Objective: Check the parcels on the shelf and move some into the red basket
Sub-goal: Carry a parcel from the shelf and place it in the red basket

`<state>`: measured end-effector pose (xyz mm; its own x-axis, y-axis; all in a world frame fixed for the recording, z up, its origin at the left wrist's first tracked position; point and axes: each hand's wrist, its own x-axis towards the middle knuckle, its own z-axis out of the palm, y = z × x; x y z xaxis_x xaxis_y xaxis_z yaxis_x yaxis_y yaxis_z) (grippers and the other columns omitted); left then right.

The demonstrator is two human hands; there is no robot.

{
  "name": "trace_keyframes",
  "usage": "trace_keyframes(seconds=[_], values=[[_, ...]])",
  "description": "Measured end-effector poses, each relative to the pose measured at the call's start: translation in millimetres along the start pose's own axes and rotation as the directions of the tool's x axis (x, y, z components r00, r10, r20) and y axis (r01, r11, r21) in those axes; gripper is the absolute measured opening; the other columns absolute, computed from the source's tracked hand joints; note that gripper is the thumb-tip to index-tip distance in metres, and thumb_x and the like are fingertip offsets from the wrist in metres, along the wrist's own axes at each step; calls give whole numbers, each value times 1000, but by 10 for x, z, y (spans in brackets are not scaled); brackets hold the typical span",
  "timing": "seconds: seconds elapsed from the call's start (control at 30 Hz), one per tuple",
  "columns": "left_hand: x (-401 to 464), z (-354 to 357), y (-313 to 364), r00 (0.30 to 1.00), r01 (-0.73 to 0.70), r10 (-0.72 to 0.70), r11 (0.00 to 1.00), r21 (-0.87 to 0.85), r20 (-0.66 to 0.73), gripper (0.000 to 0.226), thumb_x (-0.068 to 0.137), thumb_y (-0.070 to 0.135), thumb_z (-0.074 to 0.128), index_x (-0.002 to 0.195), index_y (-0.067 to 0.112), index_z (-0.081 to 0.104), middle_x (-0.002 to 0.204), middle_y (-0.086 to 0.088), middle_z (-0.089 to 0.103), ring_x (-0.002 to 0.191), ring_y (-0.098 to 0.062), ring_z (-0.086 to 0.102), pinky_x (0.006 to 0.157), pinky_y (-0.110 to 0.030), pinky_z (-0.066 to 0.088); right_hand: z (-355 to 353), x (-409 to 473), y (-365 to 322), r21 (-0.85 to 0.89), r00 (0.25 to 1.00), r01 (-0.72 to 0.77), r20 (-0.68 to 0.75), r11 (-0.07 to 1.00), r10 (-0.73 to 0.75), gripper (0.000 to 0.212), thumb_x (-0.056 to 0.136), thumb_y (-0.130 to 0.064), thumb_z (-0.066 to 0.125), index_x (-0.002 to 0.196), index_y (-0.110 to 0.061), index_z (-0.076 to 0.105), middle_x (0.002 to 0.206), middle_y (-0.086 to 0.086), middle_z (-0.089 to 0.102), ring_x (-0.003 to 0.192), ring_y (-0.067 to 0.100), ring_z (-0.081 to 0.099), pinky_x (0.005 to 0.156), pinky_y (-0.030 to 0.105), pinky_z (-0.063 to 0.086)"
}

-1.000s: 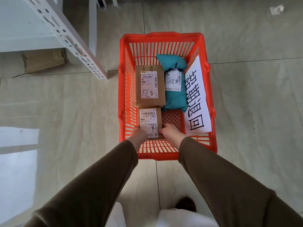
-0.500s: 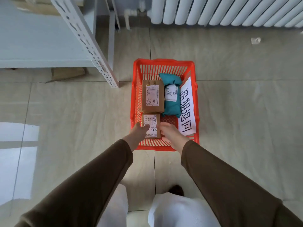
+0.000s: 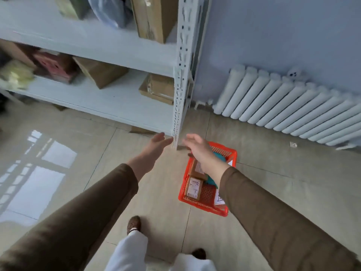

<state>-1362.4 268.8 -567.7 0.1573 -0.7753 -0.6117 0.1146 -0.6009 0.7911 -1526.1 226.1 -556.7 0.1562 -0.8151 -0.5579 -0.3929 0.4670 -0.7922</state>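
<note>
Both hands empty, fingers loosely spread, above the glossy tiled floor (image 3: pixel 58 153).
Left hand (image 3: pixel 156 146) and right hand (image 3: pixel 197 148) hover apart; the red slatted plastic basket (image 3: pixel 214 207), partly hidden by the right forearm, holds labelled cardboard parcels (image 3: pixel 193 189) beside the blurred white metal shelf (image 3: pixel 109 102).

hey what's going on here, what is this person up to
A person is sorting parcels from a shelf into a red basket on the floor. The basket holds two cardboard boxes and a teal bag, partly hidden by the right arm. Both hands are empty and open: the left hand and right hand reach up toward the shelf's lower level, where more boxes sit. Nothing is being carried at this moment.
</note>
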Motion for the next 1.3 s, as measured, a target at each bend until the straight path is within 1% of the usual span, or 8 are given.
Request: trace_keyframes(seconds=[0.07,0.23,0.37,0.5,0.67,0.83,1.13,1.3], values=[[-245,-430,334,999,-50,49,998,-39,-18,70,96,29,72,156,12,41,157,-6,47,145,-23,43,112,-32,34,215,-144,-516,-50,997,72,33,996,-70,42,101,-27,65,140,-13,58,129,0,65,114,23,65,74,25,50],[-637,-1602,1033,984,-175,174,982,-68,-33,61,98,31,69,153,14,48,155,-6,51,143,-23,44,113,-34,34,1013,-365,-1591,-57,981,180,81,982,-175,40,102,-26,61,140,-15,55,130,2,62,112,18,62,101,42,55],[-748,-2517,1439,971,-236,234,970,-54,-45,54,98,33,69,147,19,53,154,-4,52,147,-25,41,126,-42,28,1714,-457,-2237,-40,964,253,99,967,-248,38,103,-28,60,139,-18,55,127,-1,61,114,18,62,99,41,55],[-795,-3260,1820,960,-275,272,961,-42,-71,50,99,31,68,146,18,54,145,-2,56,142,-22,43,125,-39,30,2329,-477,-2754,14,948,302,99,953,-302,36,104,-25,59,139,-18,54,124,-2,61,108,15,62,97,39,55],[-610,-3939,2171,947,-316,313,948,-34,-74,43,102,25,65,143,14,57,119,11,64,124,-9,54,119,-32,33,2929,-304,-3271,27,936,335,108,942,-336,34,103,-25,61,136,-18,56,110,-10,61,101,11,62,96,38,55],[-162,-4544,2504,935,-347,344,937,-27,-88,47,100,27,67,144,16,57,126,9,64,133,-15,50,121,-36,33,3411,172,-3755,26,931,343,123,939,-343,36,102,-26,62,136,-19,56,114,-7,63,108,15,62,98,39,54],[1028,-5835,3410,899,-396,405,914,88,-166,50,97,40,70,144,24,58,146,-2,59,140,-23,50,116,-39,35,4438,1515,-5040,54,914,375,145,926,-379,36,101,-26,63,135,-16,57,113,-5,62,105,13,60,96,37,52],[1554,-6575,3881,870,-404,416,909,103,-264,52,97,34,71,144,18,58,148,-7,58,138,-26,51,108,-34,36,5001,2111,-5698,33,916,368,158,929,-368,47,100,-29,65,142,-12,55,136,5,61,126,22,58,109,40,47]])
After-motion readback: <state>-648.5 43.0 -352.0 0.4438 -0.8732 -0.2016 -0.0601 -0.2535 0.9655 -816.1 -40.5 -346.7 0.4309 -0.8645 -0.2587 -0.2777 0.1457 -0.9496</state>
